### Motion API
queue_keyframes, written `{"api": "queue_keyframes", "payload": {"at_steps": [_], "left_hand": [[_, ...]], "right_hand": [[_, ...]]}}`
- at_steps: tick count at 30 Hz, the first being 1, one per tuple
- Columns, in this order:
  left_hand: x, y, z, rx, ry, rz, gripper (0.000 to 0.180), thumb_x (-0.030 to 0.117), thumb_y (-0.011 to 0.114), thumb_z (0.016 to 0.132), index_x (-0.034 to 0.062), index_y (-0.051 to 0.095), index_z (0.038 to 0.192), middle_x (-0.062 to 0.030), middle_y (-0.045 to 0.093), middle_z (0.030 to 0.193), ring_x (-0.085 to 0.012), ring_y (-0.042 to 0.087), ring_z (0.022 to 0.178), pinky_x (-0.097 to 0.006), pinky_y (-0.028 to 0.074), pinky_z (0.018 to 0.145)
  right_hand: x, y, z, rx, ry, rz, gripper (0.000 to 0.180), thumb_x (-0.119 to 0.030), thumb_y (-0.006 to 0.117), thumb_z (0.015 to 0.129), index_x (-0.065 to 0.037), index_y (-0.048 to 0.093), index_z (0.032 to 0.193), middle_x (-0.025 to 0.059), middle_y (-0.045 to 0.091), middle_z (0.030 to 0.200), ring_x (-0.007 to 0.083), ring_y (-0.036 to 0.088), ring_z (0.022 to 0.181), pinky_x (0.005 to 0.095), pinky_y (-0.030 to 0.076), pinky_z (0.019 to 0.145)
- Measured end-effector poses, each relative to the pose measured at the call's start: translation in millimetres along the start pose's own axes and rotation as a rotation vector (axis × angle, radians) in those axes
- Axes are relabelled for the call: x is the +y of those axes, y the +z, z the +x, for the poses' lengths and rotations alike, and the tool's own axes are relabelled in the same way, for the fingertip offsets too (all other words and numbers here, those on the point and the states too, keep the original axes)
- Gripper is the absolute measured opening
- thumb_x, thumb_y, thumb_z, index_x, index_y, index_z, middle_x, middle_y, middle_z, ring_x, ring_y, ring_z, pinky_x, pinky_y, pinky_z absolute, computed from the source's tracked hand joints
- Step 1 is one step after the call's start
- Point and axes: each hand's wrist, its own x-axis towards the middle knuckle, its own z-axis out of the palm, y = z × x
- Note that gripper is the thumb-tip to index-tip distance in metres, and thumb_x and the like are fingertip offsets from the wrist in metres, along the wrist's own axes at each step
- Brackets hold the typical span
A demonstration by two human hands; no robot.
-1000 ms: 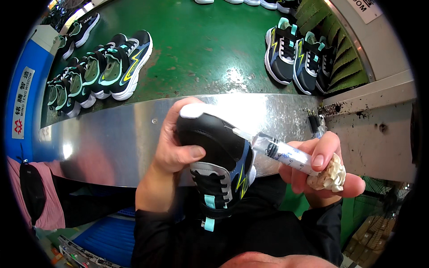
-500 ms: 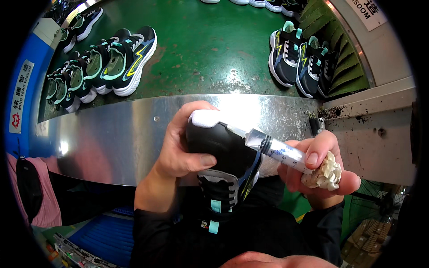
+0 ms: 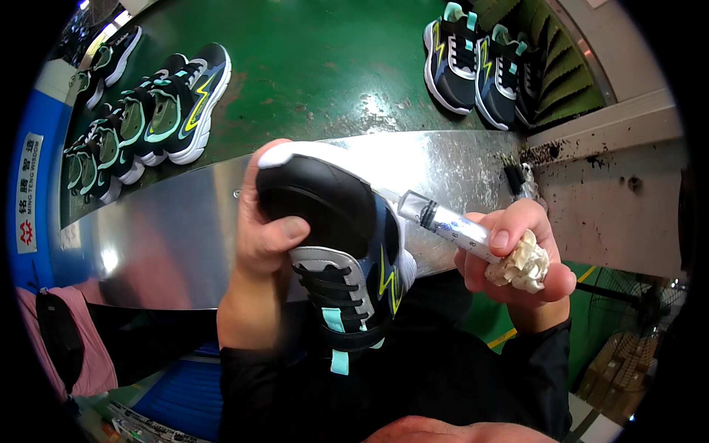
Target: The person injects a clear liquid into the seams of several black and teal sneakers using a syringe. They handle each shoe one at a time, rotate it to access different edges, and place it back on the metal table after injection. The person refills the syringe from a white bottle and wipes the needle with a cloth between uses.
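Observation:
My left hand grips a black sneaker by its toe, thumb on the upper and fingers behind the white sole. The toe points away from me, and the shoe's yellow zigzag and turquoise tabs face up. In my right hand is a clear plastic syringe, held slantwise with its tip against or very close to the seam between upper and sole, at the shoe's right side. A crumpled cream-coloured wad is also held in that hand, at the syringe's rear end.
Matching sneakers stand in a row on the green surface at the left; more are at the right beside green flaps. A metal ledge runs in front of me. A dark marker-like object lies by the right-hand wall.
The shoe has turned and shifted left, showing more of its right side. The syringe tip has passed from the toe front to the right side seam. My view has shifted slightly.

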Motion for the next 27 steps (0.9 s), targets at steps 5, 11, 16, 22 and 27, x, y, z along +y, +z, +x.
{"api": "queue_keyframes", "payload": {"at_steps": [5,11,16,22,27], "left_hand": [[-3.2,-12.7,6.7,-0.116,-0.063,0.017,0.073,0.035,0.067,0.065,-0.0095,0.048,0.12,-0.0261,0.061,0.108,-0.0364,0.065,0.095,-0.046,0.054,0.084],[-8.9,1.2,8.5,-0.094,-0.107,-0.272,0.06,0.024,0.067,0.07,-0.0115,0.053,0.116,-0.0259,0.064,0.102,-0.0351,0.067,0.089,-0.044,0.056,0.08],[-12.3,-18.7,4.7,-0.002,-0.099,-0.198,0.06,0.024,0.065,0.073,-0.0098,0.05,0.121,-0.0245,0.063,0.107,-0.0341,0.066,0.094,-0.045,0.055,0.083],[-13.0,-22.4,2.7,-0.013,-0.079,-0.309,0.06,0.022,0.063,0.076,-0.0083,0.047,0.125,-0.0231,0.062,0.112,-0.0333,0.064,0.098,-0.044,0.053,0.086],[-14.6,-29.7,4.5,-0.046,-0.084,-0.333,0.055,0.022,0.059,0.081,-0.0082,0.047,0.126,-0.0229,0.061,0.115,-0.0323,0.063,0.101,-0.043,0.052,0.089]], "right_hand": [[12.6,-13.6,-9.1,-0.04,-0.031,-0.028,0.073,-0.058,0.069,0.076,0.002,0.052,0.114,0.0107,0.058,0.085,0.0148,0.054,0.074,0.0254,0.04,0.063],[27.8,-20.0,-19.5,-0.036,-0.037,0.034,0.071,-0.054,0.071,0.077,0.003,0.053,0.116,0.0081,0.057,0.088,0.0122,0.051,0.076,0.0249,0.037,0.066],[35.4,-22.8,-24.5,-0.022,-0.042,0.066,0.07,-0.052,0.071,0.078,0.003,0.053,0.116,0.0071,0.057,0.09,0.0113,0.051,0.078,0.0244,0.038,0.067],[42.5,-28.4,-31.8,-0.026,-0.04,0.082,0.069,-0.052,0.071,0.078,0.003,0.054,0.116,0.0072,0.058,0.092,0.0114,0.052,0.079,0.0242,0.039,0.069],[48.6,-32.1,-43.9,-0.006,-0.017,0.04,0.069,-0.051,0.072,0.077,0.004,0.055,0.116,0.0081,0.06,0.096,0.0119,0.055,0.083,0.0243,0.041,0.072]]}}
